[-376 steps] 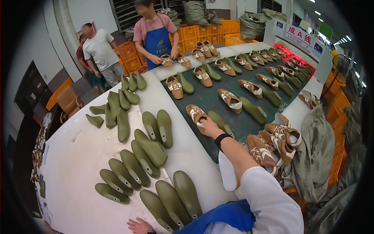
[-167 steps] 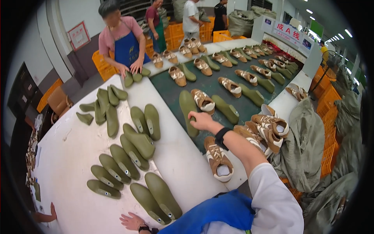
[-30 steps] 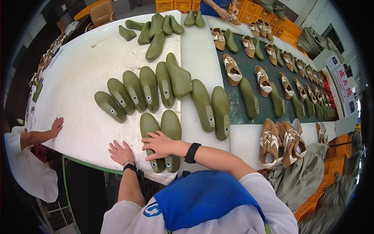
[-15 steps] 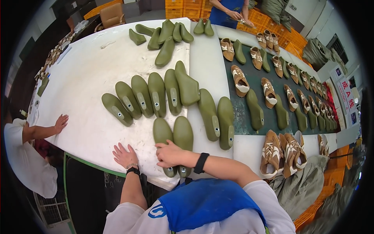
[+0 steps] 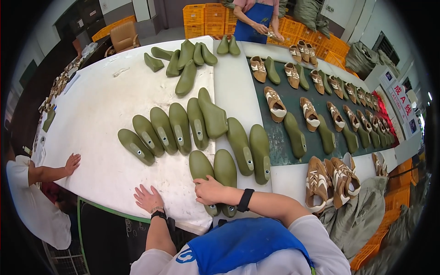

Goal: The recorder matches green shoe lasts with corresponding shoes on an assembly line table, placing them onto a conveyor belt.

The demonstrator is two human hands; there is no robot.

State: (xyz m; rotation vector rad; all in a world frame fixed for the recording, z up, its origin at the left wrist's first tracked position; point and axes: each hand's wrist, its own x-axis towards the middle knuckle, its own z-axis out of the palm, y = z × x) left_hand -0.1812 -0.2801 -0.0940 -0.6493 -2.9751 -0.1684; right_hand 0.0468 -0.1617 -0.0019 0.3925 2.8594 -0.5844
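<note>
My left hand (image 5: 149,199) lies flat and open on the white tabletop (image 5: 103,137), fingers spread. Closed over a pair of olive-green shoe lasts at the table's near edge is my right hand (image 5: 211,190); its forefinger reaches over the left shoe last (image 5: 200,164), and the hand covers part of the right shoe last (image 5: 225,168). The undersides of the right-hand fingers are hidden. Just beyond stands a slanting row of shoe lasts (image 5: 159,126), most with a metal-ringed hole near the heel. Two more shoe lasts (image 5: 260,151) lie to the right.
More lasts (image 5: 185,78) cluster at the far end. A dark green mat (image 5: 275,144) on the right carries rows of brown-and-white sneakers (image 5: 275,103) and lasts. Several sneakers (image 5: 317,183) stand nearer me. Another person's hand (image 5: 72,163) rests at left; an aproned person (image 5: 252,23) stands behind.
The view has shifted, so most of the table sits lower. My right hand and the pair of lasts under it have slid slightly right relative to the row. My left hand stays flat.
</note>
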